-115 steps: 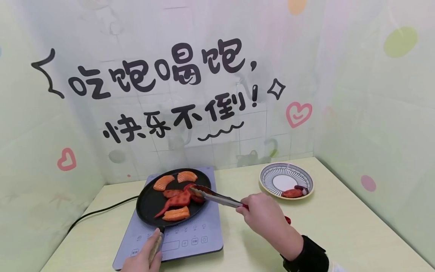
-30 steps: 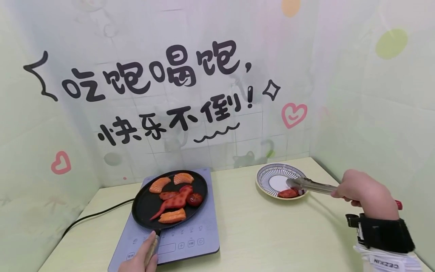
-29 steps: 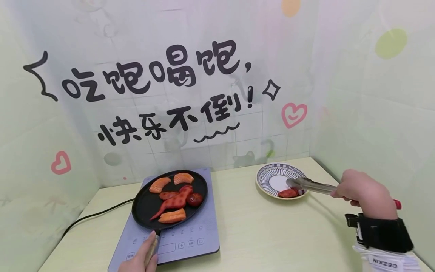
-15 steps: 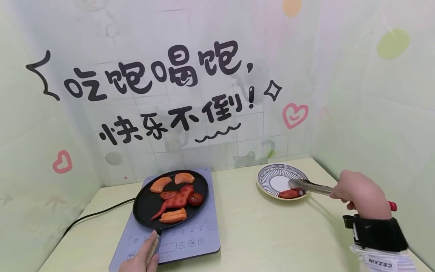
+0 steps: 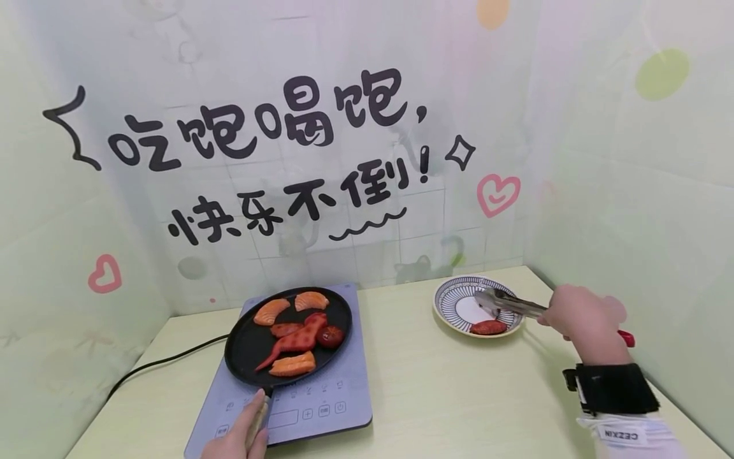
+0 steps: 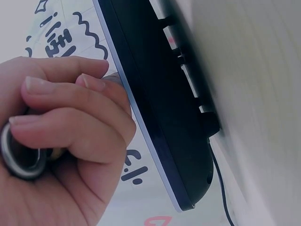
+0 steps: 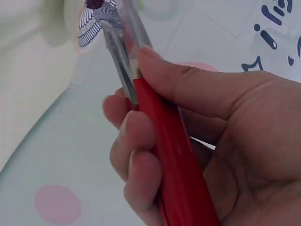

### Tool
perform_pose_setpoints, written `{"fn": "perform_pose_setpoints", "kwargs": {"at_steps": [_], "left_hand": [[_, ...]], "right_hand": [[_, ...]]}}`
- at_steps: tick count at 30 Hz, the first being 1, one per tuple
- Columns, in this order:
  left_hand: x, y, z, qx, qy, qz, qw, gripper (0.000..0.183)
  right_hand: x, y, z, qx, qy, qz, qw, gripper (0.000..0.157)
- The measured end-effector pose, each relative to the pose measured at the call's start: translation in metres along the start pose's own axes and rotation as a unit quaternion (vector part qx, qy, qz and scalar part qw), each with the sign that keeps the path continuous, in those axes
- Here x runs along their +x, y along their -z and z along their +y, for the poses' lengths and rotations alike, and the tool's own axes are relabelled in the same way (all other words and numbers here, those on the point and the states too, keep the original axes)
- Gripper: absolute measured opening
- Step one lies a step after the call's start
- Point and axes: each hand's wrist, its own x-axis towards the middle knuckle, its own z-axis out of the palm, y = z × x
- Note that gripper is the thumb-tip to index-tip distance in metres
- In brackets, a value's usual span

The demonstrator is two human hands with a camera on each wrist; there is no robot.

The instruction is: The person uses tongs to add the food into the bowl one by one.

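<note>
Pan [image 5: 246, 354]: black and round, seated on a pale-blue cooktop [image 5: 351, 392].
Pan contents: two orange slices [image 5: 272, 312] toward the far edge, an orange piece [image 5: 294, 364] toward the near edge, a spotted red piece [image 5: 298, 338] across the middle, a round dark-red piece [image 5: 329, 336] at the right.
Left hand [image 5: 236, 437]: at the near side of the pan, grip curled round the pan handle [image 5: 257, 421].
Right hand [image 5: 585, 322]: well to the right of the pan, grip wrapped about the red-handled tongs [image 5: 518, 306].
Tongs' metal tips: right of the pan, by a dark purple piece [image 7: 95, 4]; cannot tell whether they clasp it.
Plate [image 5: 443, 310]: right of the pan, apart on the counter [image 5: 436, 389], bearing a red-brown piece [image 5: 487, 327].
</note>
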Motion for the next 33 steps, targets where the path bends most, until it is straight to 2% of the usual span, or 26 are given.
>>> {"fn": "perform_pose_setpoints", "kwargs": {"at_steps": [4,7,20,33], "left_hand": [[0.005,-0.004,-0.004,0.002,0.001,-0.005,1.0,0.066],[0.005,-0.005,-0.005,0.003,0.001,-0.006,1.0,0.066],[0.004,-0.004,-0.004,-0.001,0.0,-0.003,1.0,0.066],[0.003,-0.002,-0.003,-0.001,0.005,-0.011,0.9999,0.066]], "right_hand": [[0.009,-0.011,-0.004,0.019,0.027,0.029,0.999,0.024],[0.012,-0.017,-0.005,0.022,0.023,0.037,0.999,0.023],[0.011,-0.016,-0.004,0.03,0.008,0.029,0.999,0.028],[0.012,-0.014,0.007,0.054,0.003,0.005,0.999,0.019]]}}
